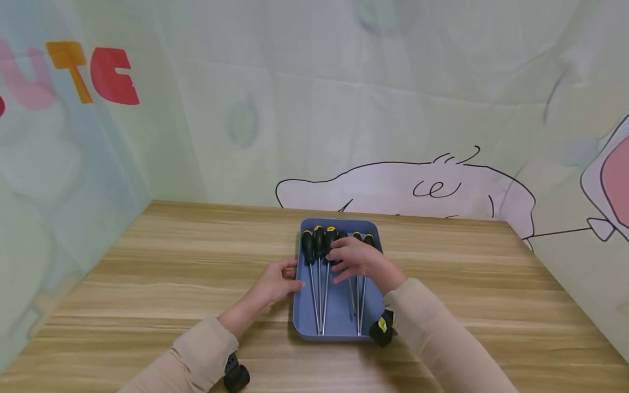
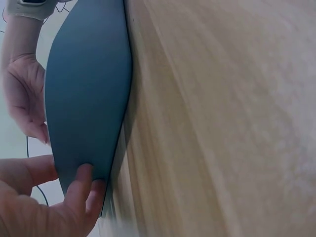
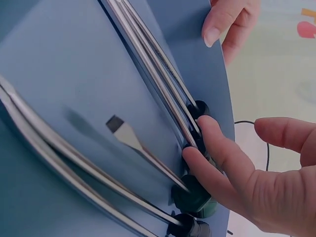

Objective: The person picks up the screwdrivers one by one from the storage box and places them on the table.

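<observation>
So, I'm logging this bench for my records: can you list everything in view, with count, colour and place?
Screwdrivers: six, black handles with metal shafts, in the tray, handles at the far end
Tray: one, blue, on the table
Table: one, light-brown wood grain, under the tray
Backdrop: pale green, behind the table
Printed letters: three readable, pink, orange and red, backdrop's left
Cartoon outline: one, whitish, backdrop, behind the tray
Wrist devices: two, black, one at each cuff
Sleeves: two, beige, on the forearms
Left hand: one, gripping the tray's left wall
Right hand: one, over the screwdrivers
</observation>
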Action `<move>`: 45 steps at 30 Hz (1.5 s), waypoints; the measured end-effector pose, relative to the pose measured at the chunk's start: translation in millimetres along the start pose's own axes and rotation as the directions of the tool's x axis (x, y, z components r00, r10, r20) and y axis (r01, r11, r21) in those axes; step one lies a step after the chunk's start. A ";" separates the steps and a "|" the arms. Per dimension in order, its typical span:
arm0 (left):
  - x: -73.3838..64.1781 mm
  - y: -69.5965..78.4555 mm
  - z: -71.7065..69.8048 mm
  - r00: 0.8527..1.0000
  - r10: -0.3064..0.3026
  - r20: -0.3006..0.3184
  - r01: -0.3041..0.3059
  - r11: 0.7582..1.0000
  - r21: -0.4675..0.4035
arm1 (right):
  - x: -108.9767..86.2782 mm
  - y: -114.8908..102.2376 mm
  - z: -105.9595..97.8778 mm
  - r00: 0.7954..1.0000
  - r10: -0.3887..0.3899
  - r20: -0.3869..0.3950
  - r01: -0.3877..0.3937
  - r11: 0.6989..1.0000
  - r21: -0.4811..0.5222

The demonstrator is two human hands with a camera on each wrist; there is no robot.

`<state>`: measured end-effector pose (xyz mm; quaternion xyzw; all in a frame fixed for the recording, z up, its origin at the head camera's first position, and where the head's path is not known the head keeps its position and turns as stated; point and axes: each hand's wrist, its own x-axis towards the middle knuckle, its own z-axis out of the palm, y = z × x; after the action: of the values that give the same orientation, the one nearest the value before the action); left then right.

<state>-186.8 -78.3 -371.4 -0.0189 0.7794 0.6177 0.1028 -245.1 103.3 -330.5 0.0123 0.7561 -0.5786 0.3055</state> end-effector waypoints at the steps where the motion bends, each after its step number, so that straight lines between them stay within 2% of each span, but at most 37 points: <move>1: 0.1 -0.2 0.2 1.000 -0.004 -0.001 0.004 1.000 0.006 | 1.0 -0.1 0.6 1.000 0.005 -0.003 -0.005 1.000 0.000; 9: 0.6 -0.7 1.9 1.000 -0.013 -0.001 0.013 1.000 0.015 | 8.7 -1.3 3.7 0.998 0.057 -0.033 -0.056 0.998 0.033; 18: 1.2 -1.8 1.8 1.000 -0.005 0.002 0.005 1.000 -0.003 | 16.5 -0.8 6.8 0.988 0.124 -0.087 -0.102 0.970 0.222; 26: 1.1 -0.9 1.7 1.000 -0.022 -0.002 0.022 1.000 0.005 | 21.2 -3.3 18.1 0.978 0.145 -0.150 -0.111 0.970 0.214; 33: 0.6 -2.1 1.1 1.000 -0.006 -0.003 0.006 1.000 -0.024 | 23.5 -3.5 27.4 0.972 0.106 -0.210 -0.071 0.983 0.169; 45: 0.6 0.5 0.8 1.000 -0.016 0.002 0.016 1.000 0.006 | 26.6 -4.4 26.3 0.962 0.095 -0.256 -0.076 0.994 0.084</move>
<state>-187.4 -77.4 -371.2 -0.0243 0.7811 0.6143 0.1088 -256.6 69.8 -343.1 0.1320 0.7667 -0.5855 0.2278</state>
